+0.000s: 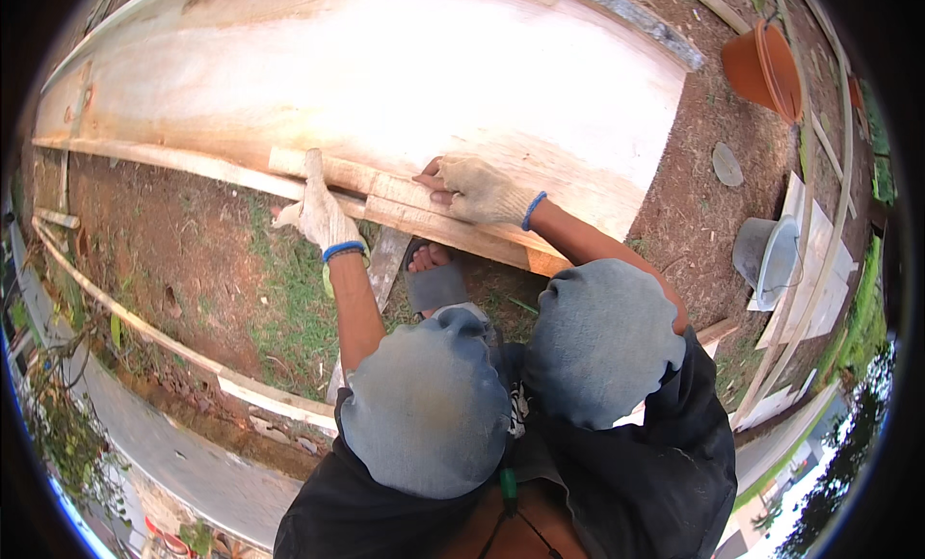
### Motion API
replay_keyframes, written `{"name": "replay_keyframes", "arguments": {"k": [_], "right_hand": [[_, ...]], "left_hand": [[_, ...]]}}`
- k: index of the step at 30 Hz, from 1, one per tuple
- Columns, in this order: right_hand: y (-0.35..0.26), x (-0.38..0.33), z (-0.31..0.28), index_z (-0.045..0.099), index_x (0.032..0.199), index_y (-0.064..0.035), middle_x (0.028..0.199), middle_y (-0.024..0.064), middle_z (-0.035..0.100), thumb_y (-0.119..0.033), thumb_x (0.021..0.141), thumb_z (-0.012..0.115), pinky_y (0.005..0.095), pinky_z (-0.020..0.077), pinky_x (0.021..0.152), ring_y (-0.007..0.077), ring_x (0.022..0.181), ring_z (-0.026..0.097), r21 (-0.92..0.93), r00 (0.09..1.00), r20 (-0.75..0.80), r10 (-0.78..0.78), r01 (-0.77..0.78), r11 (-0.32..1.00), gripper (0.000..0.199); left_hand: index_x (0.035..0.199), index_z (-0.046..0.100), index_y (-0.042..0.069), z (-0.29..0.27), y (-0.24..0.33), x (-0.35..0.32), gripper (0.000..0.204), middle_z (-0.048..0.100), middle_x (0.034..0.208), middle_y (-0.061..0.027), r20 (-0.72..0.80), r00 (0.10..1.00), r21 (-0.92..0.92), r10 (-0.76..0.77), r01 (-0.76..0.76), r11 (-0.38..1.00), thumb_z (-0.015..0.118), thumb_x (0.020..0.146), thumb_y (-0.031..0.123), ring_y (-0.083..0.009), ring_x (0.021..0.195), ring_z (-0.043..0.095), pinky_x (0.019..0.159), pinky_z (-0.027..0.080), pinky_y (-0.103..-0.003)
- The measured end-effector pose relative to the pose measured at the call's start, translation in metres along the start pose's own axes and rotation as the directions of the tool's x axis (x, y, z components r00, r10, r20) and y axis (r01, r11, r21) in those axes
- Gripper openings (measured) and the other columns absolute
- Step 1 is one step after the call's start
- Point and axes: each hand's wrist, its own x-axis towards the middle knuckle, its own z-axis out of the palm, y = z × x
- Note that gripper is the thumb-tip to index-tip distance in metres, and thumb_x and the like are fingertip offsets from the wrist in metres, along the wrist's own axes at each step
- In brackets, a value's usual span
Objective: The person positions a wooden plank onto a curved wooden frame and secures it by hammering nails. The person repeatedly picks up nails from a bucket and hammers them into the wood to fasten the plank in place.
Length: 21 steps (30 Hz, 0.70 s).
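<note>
A large pale plywood sheet (385, 87) lies before me, with a wooden batten (202, 166) along its near edge. A shorter wooden strip (347, 176) lies on the sheet, and a wood block (453, 229) sits at the near edge. My left hand (320, 212), in a cream knitted glove with a blue cuff, grips the short strip, one finger stretched across it. My right hand (482, 191), gloved alike with bare fingertips, rests over the strip's right end. Its fingers are bent together; anything between them is too small to make out.
An orange-brown bucket (761, 72) stands at the upper right, with a grey bucket (766, 260) below it. A grey-stained board (636, 19) borders the sheet's far side. Long wooden rails (164, 323) run around the dirt and grass. My sandalled foot (431, 275) is under the near edge.
</note>
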Motion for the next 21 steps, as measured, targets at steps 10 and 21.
{"name": "replay_keyframes", "arguments": {"k": [10,21], "right_hand": [[0.000,-0.051,-0.017,0.056,0.147,0.0048,0.125,0.0251,0.068,-0.032,0.100,0.072,0.0454,0.0521,0.098,0.0409,0.114,0.067,-0.066,0.996,-0.049,-0.070,0.066,0.996,0.062],[0.059,-0.195,-0.183,0.060,0.144,0.0004,0.123,0.0173,0.073,-0.029,0.103,0.069,0.0416,0.0564,0.096,0.0305,0.116,0.070,0.202,0.588,-0.675,0.446,-0.434,0.878,0.051]], "left_hand": [[0.161,0.009,0.006,-0.001,-0.022,0.020,0.114,0.054,0.142,-0.0251,0.275,0.960,0.043,-0.045,0.034,0.998,0.090,0.083,0.020,-0.0323,0.111,0.069,0.090,0.067,-0.046],[0.160,0.019,0.005,-0.004,-0.001,0.021,0.111,0.056,0.138,-0.0239,0.191,0.982,0.124,0.005,-0.029,0.992,0.091,0.079,0.031,-0.0335,0.110,0.065,0.084,0.065,-0.047]]}}
